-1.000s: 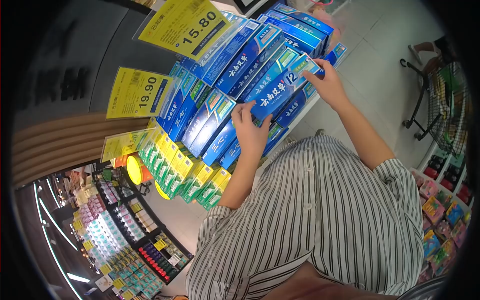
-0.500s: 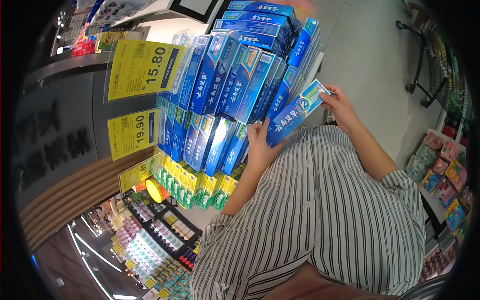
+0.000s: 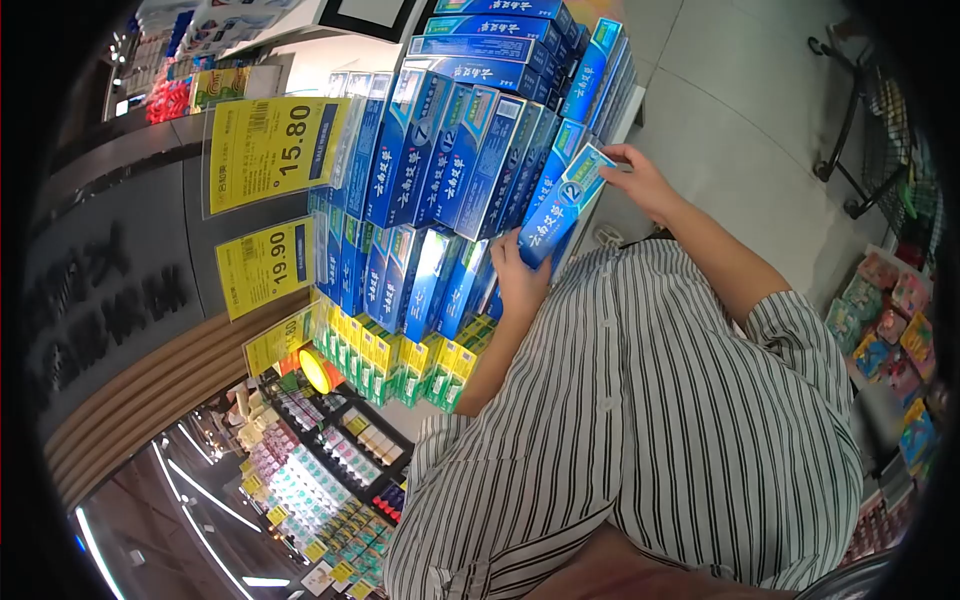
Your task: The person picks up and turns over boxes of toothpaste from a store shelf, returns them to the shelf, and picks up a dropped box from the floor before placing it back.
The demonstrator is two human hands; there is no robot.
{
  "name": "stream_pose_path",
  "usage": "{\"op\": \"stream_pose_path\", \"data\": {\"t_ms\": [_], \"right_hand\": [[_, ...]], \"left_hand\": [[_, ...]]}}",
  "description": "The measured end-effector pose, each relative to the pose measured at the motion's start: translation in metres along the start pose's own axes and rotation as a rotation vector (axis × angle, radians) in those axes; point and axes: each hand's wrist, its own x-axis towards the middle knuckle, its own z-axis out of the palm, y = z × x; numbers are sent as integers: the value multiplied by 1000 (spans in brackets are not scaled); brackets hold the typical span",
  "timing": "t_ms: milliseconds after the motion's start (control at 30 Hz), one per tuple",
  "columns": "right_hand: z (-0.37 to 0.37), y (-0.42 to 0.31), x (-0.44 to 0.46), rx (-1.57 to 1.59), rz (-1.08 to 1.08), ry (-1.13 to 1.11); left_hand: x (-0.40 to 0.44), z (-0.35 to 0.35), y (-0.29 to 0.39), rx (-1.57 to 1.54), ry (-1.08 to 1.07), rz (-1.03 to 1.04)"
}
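Observation:
A blue toothpaste box (image 3: pixel 562 207) with white lettering and a green upper end is held slanted in front of the display. My right hand (image 3: pixel 640 183) pinches its upper end between thumb and fingers. At the lower end, my left hand (image 3: pixel 520 278) is closed around the box, with some fingers hidden behind it. Just beyond the held box, similar blue toothpaste boxes (image 3: pixel 410 150) stand in packed rows. More of them lie stacked flat (image 3: pixel 490 48) at the far end. Below are yellow and green boxes (image 3: pixel 400 365).
Yellow price tags (image 3: pixel 272 150) stick out on the left of the display. A shopping cart (image 3: pixel 870 140) stands on the tiled floor (image 3: pixel 725 90) at the right. Colourful packs (image 3: pixel 890 320) sit on a rack at the right edge. Other stocked shelves (image 3: pixel 320 490) appear lower left.
The held toothpaste box has moved left and closer to the display rows, with both hands moving along with it. The view has shifted slightly.

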Motion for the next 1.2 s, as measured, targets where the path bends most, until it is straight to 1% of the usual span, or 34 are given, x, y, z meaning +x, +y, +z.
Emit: {"op": "stream_pose_path", "data": {"t_ms": [33,167,233,300,367,400,467,500,567,600,633,700,733,767,833,867,900,967,1100,1167,1200], "right_hand": [[0,-1,3,-46,-25,-26],[2,-17,8,-31,-28,-72],[2,-23,13,-69,27,-73],[0,-25,19,-95,12,-99],[-4,-24,21,-119,-4,-124],[-4,-26,18,-129,2,-120],[-6,-30,14,-145,4,-125],[-6,-36,9,-160,41,-115],[-3,-46,2,-177,78,-111],[-2,-53,-1,-217,77,-152],[0,-59,-2,-257,77,-192],[5,-70,0,-299,79,-211],[9,-75,2,-337,82,-225],[14,-79,5,-340,82,-230],[28,-84,13,-277,30,-164],[34,-85,19,-285,-44,-125],[40,-87,24,-287,-46,-136],[50,-90,34,-393,-214,-99],[59,-86,43,-511,-298,-116],[62,-87,43,-527,-297,-113],[63,-87,43,-539,-296,-101]], "left_hand": [[-2,2,0,-8,35,-16],[-3,3,2,-19,131,-20],[-3,5,5,-48,135,-57],[-5,7,8,-76,140,-91],[-7,10,10,-83,112,-180],[-9,14,6,-85,116,-184],[-13,22,-6,-188,81,-197],[-14,19,-2,-189,90,-202],[-18,9,5,-285,-60,-205],[-19,4,7,-271,-115,-157],[-22,3,1,-272,-110,-161],[-29,1,-12,-369,-266,-268],[-33,-3,-16,-521,-287,-327],[-35,-8,-22,-523,-282,-330],[-37,-23,-21,-819,-372,-349],[-40,-29,-19,-905,-382,-384],[-44,-32,-21,-905,-371,-387],[-51,-36,-26,-899,-395,-370],[-62,-37,-27,-881,-320,-404],[-66,-37,-25,-934,-292,-482],[-64,-41,-23,-938,-285,-485]]}}
